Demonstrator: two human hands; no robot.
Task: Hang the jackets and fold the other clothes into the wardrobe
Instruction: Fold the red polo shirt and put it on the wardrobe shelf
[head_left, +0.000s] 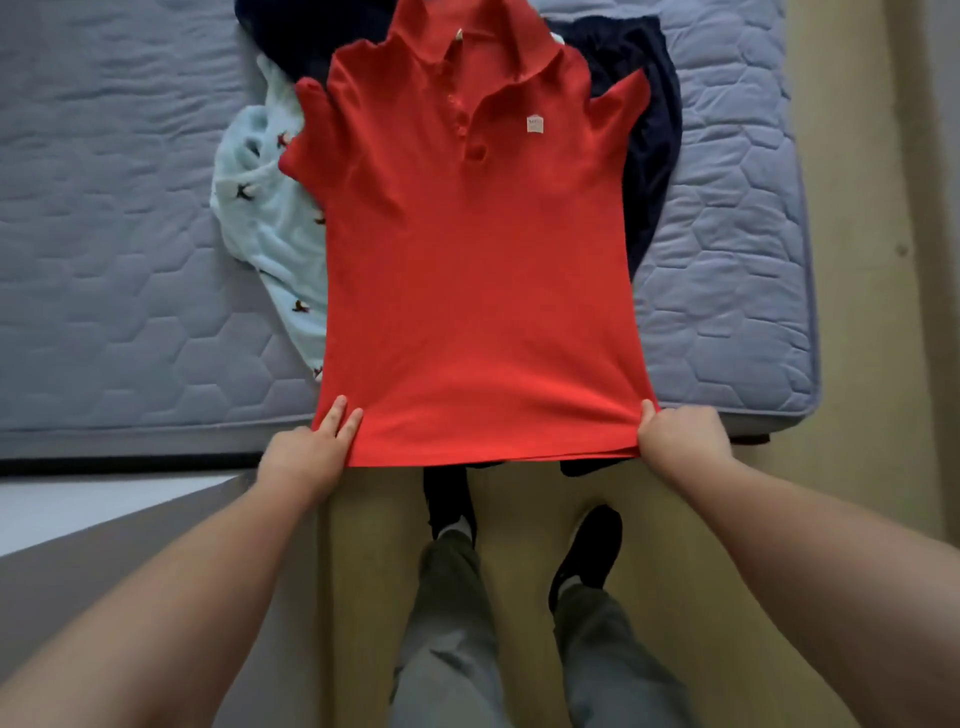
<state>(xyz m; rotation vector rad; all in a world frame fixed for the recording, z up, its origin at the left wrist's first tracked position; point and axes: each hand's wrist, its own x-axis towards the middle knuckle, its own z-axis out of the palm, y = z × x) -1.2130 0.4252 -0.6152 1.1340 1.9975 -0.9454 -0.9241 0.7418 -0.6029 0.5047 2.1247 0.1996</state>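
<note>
Grip now: pinching and holding the soft, floppy red shirt (478, 291) by both hem corners with left hand (306, 457) and right hand (680, 436).

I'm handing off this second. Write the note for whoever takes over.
Left hand: pinches one hem corner of the polo, two fingers on top.
Right hand: grips the other hem corner.
The polo lies front up on the mattress, over a pale printed garment and navy clothes.
Done: polo spread out.
Left: fold it, then handle the rest. The wardrobe is not in view.
</note>
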